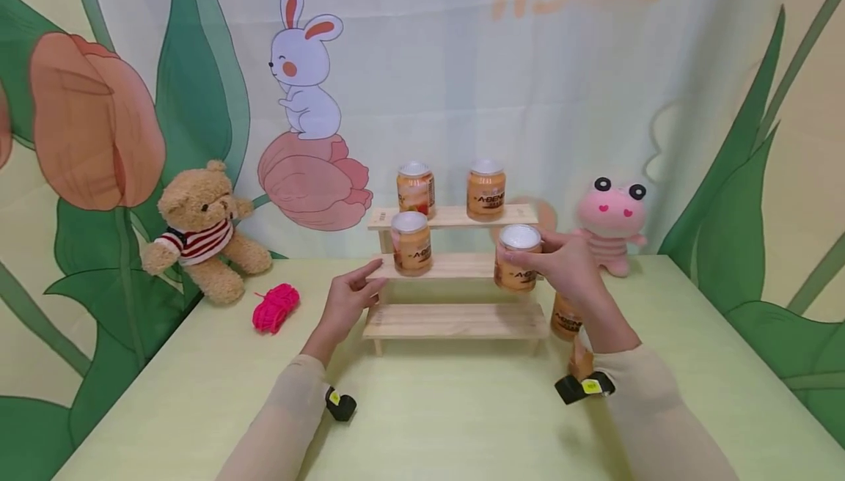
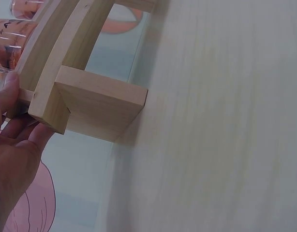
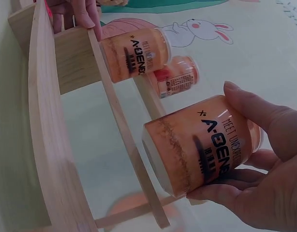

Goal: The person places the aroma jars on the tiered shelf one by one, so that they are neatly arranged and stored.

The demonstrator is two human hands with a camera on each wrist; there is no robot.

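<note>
Your right hand (image 1: 568, 265) clamps a jar (image 1: 518, 268) before the middle tier's right end; the right wrist view bares its pale base, hidden from the head view, though I cannot tell whether it touches the board. The left wrist view shows your left hand (image 1: 350, 296) gripping the wooden rack (image 1: 455, 322), thumb above, fingers beneath. Only the head view shows two tabletop jars (image 1: 565, 322) near your right forearm (image 1: 615, 331).
</note>
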